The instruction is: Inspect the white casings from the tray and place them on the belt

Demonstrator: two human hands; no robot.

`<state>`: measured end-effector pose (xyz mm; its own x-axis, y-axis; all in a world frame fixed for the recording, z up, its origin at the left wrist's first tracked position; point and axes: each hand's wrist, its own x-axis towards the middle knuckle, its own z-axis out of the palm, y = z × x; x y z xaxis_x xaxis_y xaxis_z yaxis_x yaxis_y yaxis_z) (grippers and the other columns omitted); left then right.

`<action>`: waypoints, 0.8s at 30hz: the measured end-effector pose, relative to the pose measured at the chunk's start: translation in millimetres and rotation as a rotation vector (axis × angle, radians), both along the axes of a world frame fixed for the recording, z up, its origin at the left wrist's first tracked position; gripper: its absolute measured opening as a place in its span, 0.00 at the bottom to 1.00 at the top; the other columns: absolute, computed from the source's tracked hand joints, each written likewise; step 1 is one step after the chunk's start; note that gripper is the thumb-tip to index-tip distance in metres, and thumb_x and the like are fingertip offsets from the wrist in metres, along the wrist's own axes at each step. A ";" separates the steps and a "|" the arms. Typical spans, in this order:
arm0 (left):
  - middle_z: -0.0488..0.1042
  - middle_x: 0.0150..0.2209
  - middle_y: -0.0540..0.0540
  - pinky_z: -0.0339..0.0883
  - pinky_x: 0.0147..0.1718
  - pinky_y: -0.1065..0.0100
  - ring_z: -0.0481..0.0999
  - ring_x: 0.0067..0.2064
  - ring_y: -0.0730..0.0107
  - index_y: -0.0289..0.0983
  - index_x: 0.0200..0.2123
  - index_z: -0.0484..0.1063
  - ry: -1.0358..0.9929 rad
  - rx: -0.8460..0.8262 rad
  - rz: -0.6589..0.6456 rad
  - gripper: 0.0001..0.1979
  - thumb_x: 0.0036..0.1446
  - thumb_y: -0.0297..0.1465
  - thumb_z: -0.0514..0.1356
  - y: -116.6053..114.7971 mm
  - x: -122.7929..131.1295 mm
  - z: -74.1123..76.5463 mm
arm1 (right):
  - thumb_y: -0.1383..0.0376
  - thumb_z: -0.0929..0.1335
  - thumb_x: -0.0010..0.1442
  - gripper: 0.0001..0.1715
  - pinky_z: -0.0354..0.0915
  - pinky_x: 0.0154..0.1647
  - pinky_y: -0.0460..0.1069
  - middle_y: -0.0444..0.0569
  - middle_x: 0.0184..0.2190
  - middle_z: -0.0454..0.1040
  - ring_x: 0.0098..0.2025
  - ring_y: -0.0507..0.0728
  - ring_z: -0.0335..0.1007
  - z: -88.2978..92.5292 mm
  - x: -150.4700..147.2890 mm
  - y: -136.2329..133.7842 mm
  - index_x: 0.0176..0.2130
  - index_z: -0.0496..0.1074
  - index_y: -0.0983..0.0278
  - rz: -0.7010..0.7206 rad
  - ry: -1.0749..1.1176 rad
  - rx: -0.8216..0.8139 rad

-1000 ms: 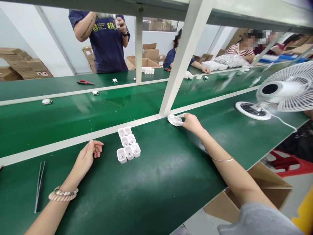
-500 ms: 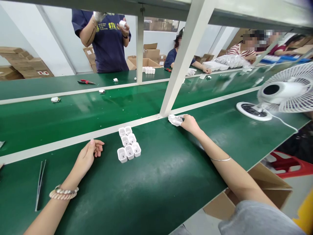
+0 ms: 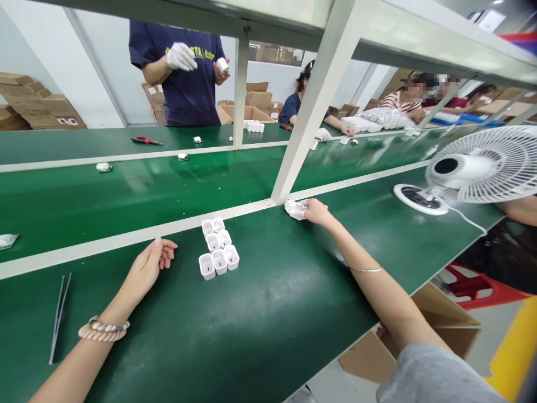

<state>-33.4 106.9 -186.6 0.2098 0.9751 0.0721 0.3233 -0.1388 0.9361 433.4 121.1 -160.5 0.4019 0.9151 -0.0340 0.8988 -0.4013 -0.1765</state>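
Observation:
My left hand [image 3: 150, 263] rests above the green bench with its fingers loosely curled and apart, holding nothing. Tweezers [image 3: 60, 319] lie to the left of that forearm. Between my hands stand several small white plastic cups [image 3: 218, 261], openings up and a dark slot visible in some bottoms. Farther right, my right hand [image 3: 318, 212] reaches to the foot of the slanted white post and grips a crumpled white glove [image 3: 296, 209]. My right fingertips are hidden by the glove.
A white fan [image 3: 461, 168] stands at the right with its cable on the bench. The slanted post [image 3: 310, 106] rises from the rail. Small white parts [image 3: 104, 167] lie on the conveyor [image 3: 138, 193]. Across it, a co-worker in a dark shirt holds a white piece; red-handled pliers [image 3: 146, 140] lie there.
The view has shifted slightly. The small parts on the conveyor have moved right, and another has come in at the left. The co-worker opposite has lowered a gloved hand. My hands have barely moved.

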 end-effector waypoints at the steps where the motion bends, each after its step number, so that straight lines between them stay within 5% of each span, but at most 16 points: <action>1: 0.68 0.27 0.47 0.61 0.24 0.68 0.67 0.25 0.72 0.34 0.37 0.70 -0.005 -0.001 -0.001 0.31 0.60 0.57 0.46 0.4 -0.3 -0.9 | 0.70 0.66 0.49 0.01 0.53 0.36 0.48 0.47 0.27 0.71 0.34 0.57 0.68 -0.1 -0.6 -0.2 0.27 0.67 0.65 -0.002 -0.005 0.003; 12: 0.68 0.28 0.48 0.62 0.25 0.68 0.67 0.26 0.72 0.35 0.37 0.70 -0.005 -0.012 -0.007 0.31 0.61 0.56 0.45 -0.9 -2.6 -2.9 | 0.72 0.65 0.48 0.13 0.52 0.43 0.51 0.47 0.27 0.69 0.41 0.59 0.67 -2.6 -4.3 -3.0 0.19 0.56 0.64 0.031 -0.050 0.047; 19: 0.68 0.27 0.48 0.62 0.25 0.68 0.67 0.26 0.72 0.35 0.37 0.70 -0.003 -0.012 -0.006 0.30 0.61 0.56 0.45 0.1 -2.1 -2.7 | 0.73 0.66 0.48 0.08 0.54 0.46 0.52 0.51 0.32 0.74 0.47 0.63 0.67 -6.0 -3.9 -4.0 0.21 0.63 0.65 0.049 -0.066 0.075; 24: 0.68 0.28 0.48 0.62 0.25 0.68 0.67 0.26 0.71 0.35 0.37 0.70 0.001 -0.017 -0.013 0.30 0.61 0.56 0.45 -0.1 -2.7 -3.1 | 0.73 0.66 0.50 0.08 0.55 0.48 0.52 0.52 0.39 0.77 0.47 0.63 0.70 -2.3 2.9 -11.3 0.31 0.73 0.66 0.066 -0.044 0.077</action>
<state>-36.1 106.8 -189.7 0.2222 0.9734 0.0557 0.3225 -0.1273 0.9380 436.3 109.8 -162.7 0.3399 0.9389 0.0541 0.9305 -0.3274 -0.1642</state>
